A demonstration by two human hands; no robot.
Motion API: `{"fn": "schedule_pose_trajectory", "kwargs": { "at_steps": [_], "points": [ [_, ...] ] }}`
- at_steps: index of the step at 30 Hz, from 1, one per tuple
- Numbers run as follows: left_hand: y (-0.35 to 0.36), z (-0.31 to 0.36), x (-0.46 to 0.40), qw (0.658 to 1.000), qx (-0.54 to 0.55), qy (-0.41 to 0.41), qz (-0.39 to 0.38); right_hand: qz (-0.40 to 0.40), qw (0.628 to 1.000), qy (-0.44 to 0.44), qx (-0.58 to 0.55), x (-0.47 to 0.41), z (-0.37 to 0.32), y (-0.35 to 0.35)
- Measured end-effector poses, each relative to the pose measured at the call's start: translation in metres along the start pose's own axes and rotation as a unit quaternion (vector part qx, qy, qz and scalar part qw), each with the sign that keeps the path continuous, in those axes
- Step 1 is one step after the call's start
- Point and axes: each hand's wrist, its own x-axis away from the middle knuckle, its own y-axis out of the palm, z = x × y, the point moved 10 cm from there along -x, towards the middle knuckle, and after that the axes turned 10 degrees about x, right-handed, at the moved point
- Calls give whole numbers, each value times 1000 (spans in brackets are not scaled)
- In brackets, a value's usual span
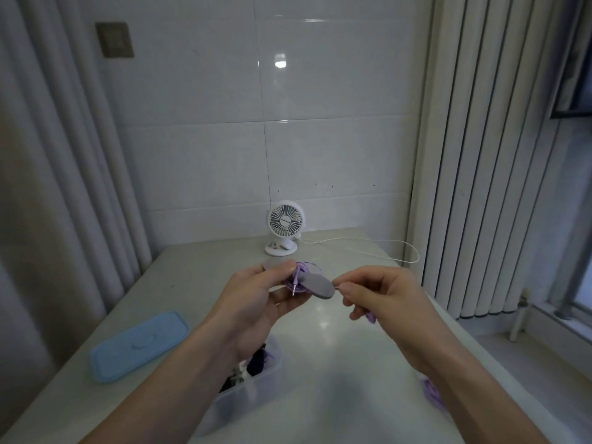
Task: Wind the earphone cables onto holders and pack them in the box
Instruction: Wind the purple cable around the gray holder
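Table bears white fan before tiled wall, curtains.

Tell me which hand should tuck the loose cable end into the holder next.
Right. The right hand already pinches the purple cable beside the grey holder, which the left hand grips.

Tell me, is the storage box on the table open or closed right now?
Open. The clear box has no cover; the blue lid lies flat on the table beside it.
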Motion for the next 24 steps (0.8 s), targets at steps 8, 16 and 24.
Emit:
{"fn": "schedule_pose_trajectory", "kwargs": {
  "at_steps": [8,16,24],
  "points": [
    [7,-12,8,992,-107,-33,-54,-13,995,-54,86,-5,-21,-2],
    [18,-11,19,981,-155,-36,-112,-27,987,-93,126,2,-36,4],
    [21,-14,25,984,-103,-65,-126,-30,979,-135,147,5,-51,8]
  ]
}}
